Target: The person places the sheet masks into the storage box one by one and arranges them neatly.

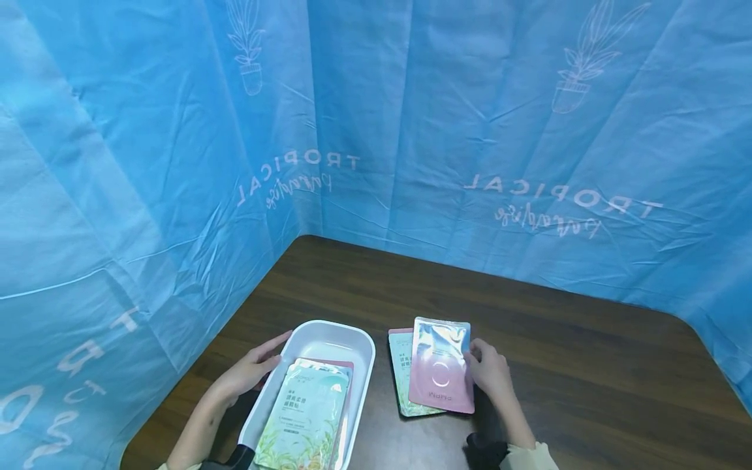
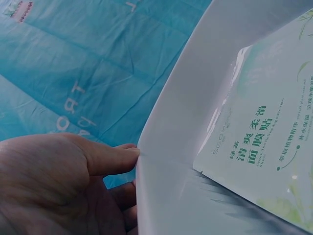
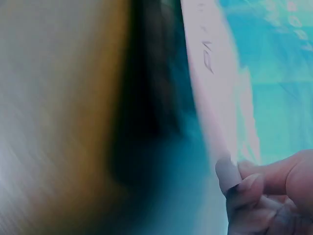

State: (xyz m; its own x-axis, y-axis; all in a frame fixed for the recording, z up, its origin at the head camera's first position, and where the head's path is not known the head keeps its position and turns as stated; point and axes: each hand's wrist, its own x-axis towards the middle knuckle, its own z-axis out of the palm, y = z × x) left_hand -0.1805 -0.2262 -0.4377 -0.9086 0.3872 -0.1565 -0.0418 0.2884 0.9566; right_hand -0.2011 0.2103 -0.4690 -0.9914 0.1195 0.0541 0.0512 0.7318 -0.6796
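My left hand grips the left wall of a white plastic tray, its thumb at the rim in the left wrist view. In the tray lies a green face mask packet on top of a pink-edged one. To the right, my right hand pinches the right edge of a pink and silver face mask packet. The right wrist view shows this pink packet nearly edge-on between thumb and fingers. It partly covers another green packet, behind which a pink edge shows.
A dark wood-grain table carries everything. Blue printed curtains hang along its left and far sides. Black straps are around the wrists, and a black piece overlaps the tray's near left edge.
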